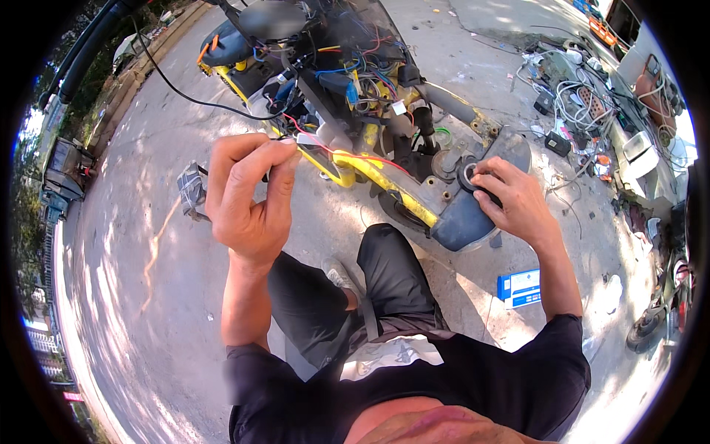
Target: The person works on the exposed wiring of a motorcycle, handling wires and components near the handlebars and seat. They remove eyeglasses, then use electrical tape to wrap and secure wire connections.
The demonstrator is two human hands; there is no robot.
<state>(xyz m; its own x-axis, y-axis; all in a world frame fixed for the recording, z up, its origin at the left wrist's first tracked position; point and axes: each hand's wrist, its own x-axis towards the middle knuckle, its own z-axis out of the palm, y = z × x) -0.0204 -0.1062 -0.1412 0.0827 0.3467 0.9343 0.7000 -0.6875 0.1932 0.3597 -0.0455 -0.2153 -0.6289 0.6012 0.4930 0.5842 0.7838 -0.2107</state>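
Note:
My left hand (pixel 250 192) is raised left of the yellow frame tube (pixel 384 185), thumb and fingertips pinched together. A small dark bit shows at the fingertips, too small to make out. A red wire (pixel 344 153) runs close by them toward the opened scooter body. My right hand (pixel 510 194) has its fingers on a black tape roll (pixel 467 172) with a pale core, over the dark footboard (pixel 462 222) of the scooter. Many coloured wires (pixel 362 70) hang exposed in the scooter's front, beside a white connector (pixel 399 107).
A blue and white box (pixel 520 288) lies on the concrete below my right forearm. Cables, adapters and scrap form a pile (pixel 584 103) at the right. A black cable (pixel 185 96) hangs at upper left. A grey wrapped bundle (pixel 192 186) is left of my left hand.

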